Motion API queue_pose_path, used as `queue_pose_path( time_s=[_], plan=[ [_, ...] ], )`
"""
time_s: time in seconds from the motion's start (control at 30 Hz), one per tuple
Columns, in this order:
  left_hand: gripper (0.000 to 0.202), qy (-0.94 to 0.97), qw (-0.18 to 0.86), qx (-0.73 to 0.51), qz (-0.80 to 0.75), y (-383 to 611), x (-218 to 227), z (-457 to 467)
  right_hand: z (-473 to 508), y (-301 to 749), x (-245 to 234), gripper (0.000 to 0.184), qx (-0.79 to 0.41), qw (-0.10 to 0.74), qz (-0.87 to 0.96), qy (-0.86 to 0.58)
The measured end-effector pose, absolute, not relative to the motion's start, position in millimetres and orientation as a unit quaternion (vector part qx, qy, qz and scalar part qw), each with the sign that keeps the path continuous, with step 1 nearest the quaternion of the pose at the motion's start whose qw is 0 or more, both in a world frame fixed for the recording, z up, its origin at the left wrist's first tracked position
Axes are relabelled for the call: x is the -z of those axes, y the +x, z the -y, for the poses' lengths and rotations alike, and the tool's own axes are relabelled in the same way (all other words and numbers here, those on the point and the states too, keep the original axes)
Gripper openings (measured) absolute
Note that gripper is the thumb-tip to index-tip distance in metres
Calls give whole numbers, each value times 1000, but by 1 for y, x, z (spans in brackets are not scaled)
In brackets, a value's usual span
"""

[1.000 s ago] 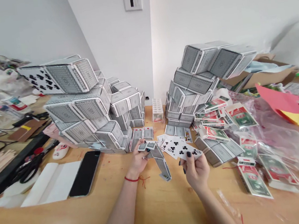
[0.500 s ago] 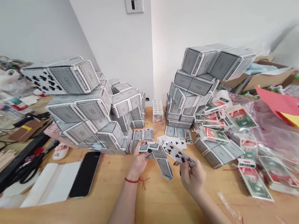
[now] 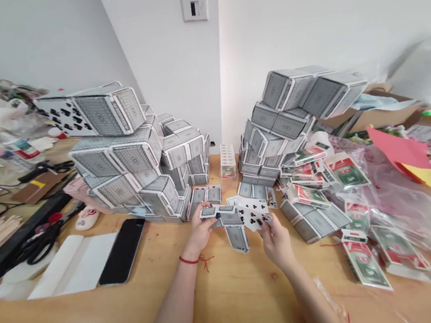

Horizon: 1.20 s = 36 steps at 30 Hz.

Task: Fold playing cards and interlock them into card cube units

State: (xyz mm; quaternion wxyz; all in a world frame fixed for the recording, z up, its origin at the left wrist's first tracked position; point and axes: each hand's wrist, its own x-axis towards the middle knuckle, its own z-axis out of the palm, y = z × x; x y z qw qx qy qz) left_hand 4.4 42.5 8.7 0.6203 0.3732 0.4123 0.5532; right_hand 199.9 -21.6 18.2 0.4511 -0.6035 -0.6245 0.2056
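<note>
My left hand [image 3: 200,227], with a red string on its wrist, is closed on a small structure of joined playing cards [image 3: 230,217] with grey patterned backs. One card of it hangs down toward me. Pinched in my right hand [image 3: 276,240] is a playing card [image 3: 248,218] showing black clubs, its left edge against the right side of the joined cards. Whether the two are slotted together I cannot tell. Loose face-up cards [image 3: 260,204] lie just behind. Beyond my hands stand a left stack of card boxes [image 3: 121,156] and a right stack of card boxes [image 3: 281,123].
A black phone [image 3: 122,252], white paper [image 3: 72,266] and scissors [image 3: 47,240] lie at left. At right are red-and-green card packs [image 3: 365,263], a card block [image 3: 315,217], plastic wrap [image 3: 400,182] and coloured paper [image 3: 401,148]. Clear-cased packs [image 3: 227,161] stand between the stacks.
My right hand has moved the clubs card left and up against the joined cards, turning it flatter. The joined cards have tilted slightly, and the hanging card has swung a little.
</note>
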Motion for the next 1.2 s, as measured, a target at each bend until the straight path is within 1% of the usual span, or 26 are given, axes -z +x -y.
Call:
queue_pose_path(
  time_s=[0.2,0.3,0.5,0.63,0.73,0.87,1.0,1.2],
  plan=[
    [35,401,622,-521,-426,7,-7,-43,15,210,-12,19,-254,420,633,-598],
    [36,399,636,-502,-429,9,-7,-43,13,208,-9,22,-239,431,616,-614],
    [36,422,615,-493,-448,9,-4,-43,14,198,-6,18,-195,440,605,-634],
    [36,416,639,-483,-430,8,-2,-41,13,200,-5,18,-238,457,597,-614],
    [37,427,642,-470,-430,8,-2,-39,11,204,-5,20,-272,453,607,-593],
    [37,455,606,-476,-447,10,-1,-38,11,202,-5,24,-255,436,629,-591],
    [36,464,600,-471,-450,10,2,-38,13,199,-6,21,-247,422,641,-592],
    [33,476,614,-466,-424,10,3,-36,10,201,-3,24,-302,427,617,-589]
  ],
)
